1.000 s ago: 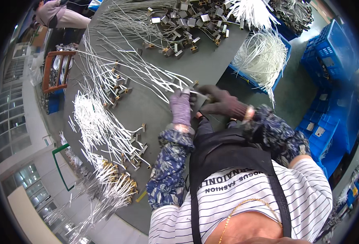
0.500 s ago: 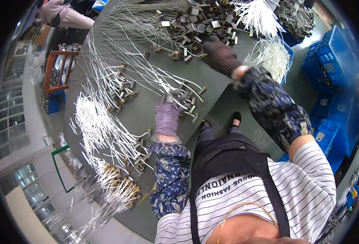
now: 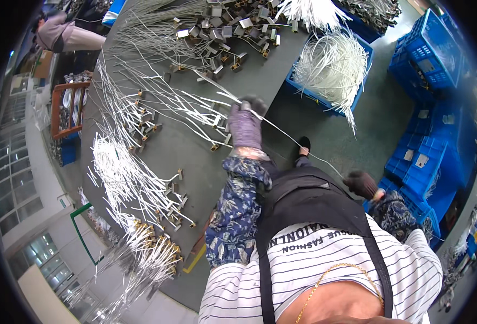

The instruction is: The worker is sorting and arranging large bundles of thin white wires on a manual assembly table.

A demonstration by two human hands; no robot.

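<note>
1. Cord first: one white cord (image 3: 298,141) runs taut from the counter (image 3: 195,162), over its edge, down to my right side.
2. My left hand (image 3: 245,125), in a purple glove, is closed around that cord right at the counter's edge.
3. My right hand (image 3: 362,184), dark-gloved, is clamped on the cord's lower end, low beside my hip.
4. Loose white cords with metal ends (image 3: 157,102) lie fanned across the counter.
5. Just past the counter, a blue crate (image 3: 357,97) holds a white coil.
</note>
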